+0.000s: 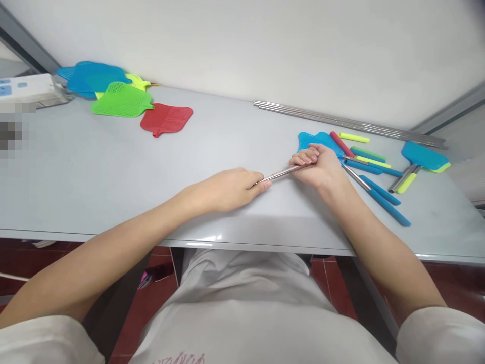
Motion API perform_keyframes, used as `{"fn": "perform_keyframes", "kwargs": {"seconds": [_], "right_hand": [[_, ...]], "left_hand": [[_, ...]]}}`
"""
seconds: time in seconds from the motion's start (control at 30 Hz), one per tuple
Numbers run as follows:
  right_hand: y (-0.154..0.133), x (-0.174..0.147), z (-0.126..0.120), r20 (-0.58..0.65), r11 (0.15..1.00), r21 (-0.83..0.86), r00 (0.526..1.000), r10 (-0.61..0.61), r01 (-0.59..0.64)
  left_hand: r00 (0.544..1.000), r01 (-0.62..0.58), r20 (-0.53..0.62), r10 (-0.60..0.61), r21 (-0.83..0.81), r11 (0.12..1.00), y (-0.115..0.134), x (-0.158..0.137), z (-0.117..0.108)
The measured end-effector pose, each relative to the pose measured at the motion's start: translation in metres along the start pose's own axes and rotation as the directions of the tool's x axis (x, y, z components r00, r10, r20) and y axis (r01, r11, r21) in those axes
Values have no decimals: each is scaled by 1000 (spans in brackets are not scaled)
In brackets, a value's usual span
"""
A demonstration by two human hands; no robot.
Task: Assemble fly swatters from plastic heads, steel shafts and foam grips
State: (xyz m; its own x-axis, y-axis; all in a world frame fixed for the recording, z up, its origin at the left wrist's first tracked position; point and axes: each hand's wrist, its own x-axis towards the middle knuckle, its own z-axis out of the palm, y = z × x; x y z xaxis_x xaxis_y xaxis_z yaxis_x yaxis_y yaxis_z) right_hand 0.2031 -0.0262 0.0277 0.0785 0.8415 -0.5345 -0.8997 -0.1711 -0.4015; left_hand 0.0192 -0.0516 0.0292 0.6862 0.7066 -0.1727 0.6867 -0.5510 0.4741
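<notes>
A thin silvery metal rod (281,174) stretches between my two hands, just above the front part of the table. My left hand (238,189) pinches its left end between thumb and fingers. With the palm turned up, my right hand (320,164) has its fingers curled round the other end. Behind the right hand lies a blue fly swatter head (308,140), partly hidden by it. To the right of that hand are blue handle grips (390,206), a red grip (341,144) and yellow grips (354,137), some with metal rods in them.
Along the wall lie several long metal tubes (341,120). A blue swatter head (426,155) rests at the far right. At the back left are blue (94,78), green (123,101) and red swatter heads (166,119), beside a white box (30,90). The table's front edge (265,247) meets my shirt.
</notes>
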Motion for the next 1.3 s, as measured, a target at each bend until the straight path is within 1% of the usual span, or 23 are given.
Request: {"fn": "perform_keyframes", "kwargs": {"seconds": [0.2,0.3,0.4,0.47,0.63,0.77,0.97,1.3], "right_hand": [[-7,-1,3,-23,999,-12,999,-40,40],[-13,-1,3,-3,994,-29,995,-103,103],[-18,-1,3,16,986,-30,987,-162,162],[-21,-1,3,17,985,-29,985,-170,170],[-20,-5,4,9,982,-20,983,-185,186],[-17,-7,5,16,975,-20,975,-221,221],[-14,-7,5,33,966,-21,966,-255,256],[-13,-5,3,35,967,-28,968,-250,251]], "left_hand": [[1000,0,-16,0,-6,1000,3,0,0],[999,4,-49,-4,10,1000,4,-1,-1],[994,48,-96,-46,16,999,3,-1,-1],[993,44,-109,-42,15,999,2,0,0],[995,-15,-100,18,35,999,1,2,3],[992,-18,-125,26,66,998,1,3,5],[992,-20,-124,33,108,994,0,4,6],[994,-15,-109,30,134,991,1,5,5]]}}
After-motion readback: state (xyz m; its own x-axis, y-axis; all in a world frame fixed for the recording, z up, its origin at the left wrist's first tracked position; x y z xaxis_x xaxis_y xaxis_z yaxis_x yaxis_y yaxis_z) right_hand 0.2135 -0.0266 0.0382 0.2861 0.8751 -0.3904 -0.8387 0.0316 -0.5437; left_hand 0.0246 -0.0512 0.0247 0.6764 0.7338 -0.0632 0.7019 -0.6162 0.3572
